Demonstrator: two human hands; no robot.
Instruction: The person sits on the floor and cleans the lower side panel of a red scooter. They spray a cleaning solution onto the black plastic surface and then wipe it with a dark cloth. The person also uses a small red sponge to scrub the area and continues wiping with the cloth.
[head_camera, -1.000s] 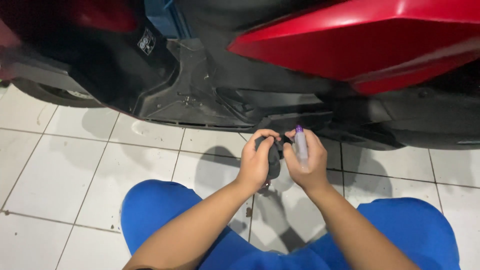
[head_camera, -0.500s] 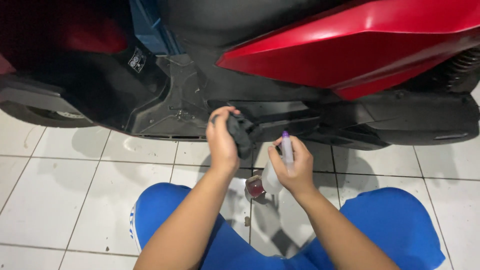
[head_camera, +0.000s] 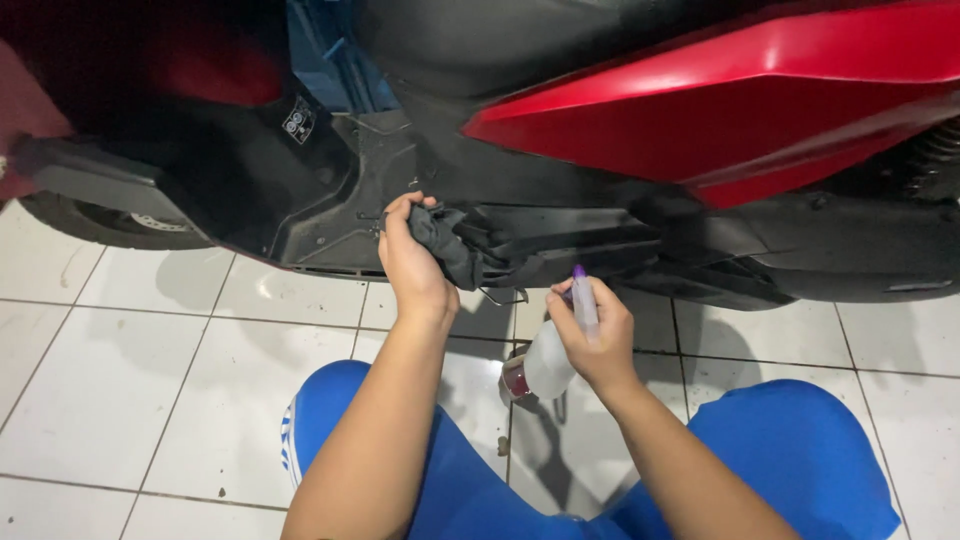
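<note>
We press a dark cloth (head_camera: 452, 240), clenched in L hand (head_camera: 412, 262), against scooter's black lower panel (head_camera: 345, 215); R hand (head_camera: 592, 335) grasps spray bottle (head_camera: 560, 350).

The left hand (head_camera: 415, 262) presses a dark cloth (head_camera: 450, 240) against the scooter's black lower panel (head_camera: 350, 215), while the right hand (head_camera: 592, 335) grips a small spray bottle (head_camera: 552, 358) above the white tiled floor (head_camera: 130, 370).

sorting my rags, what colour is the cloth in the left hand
Dark grey to black cloth, bunched in the left hand; head view.
</note>
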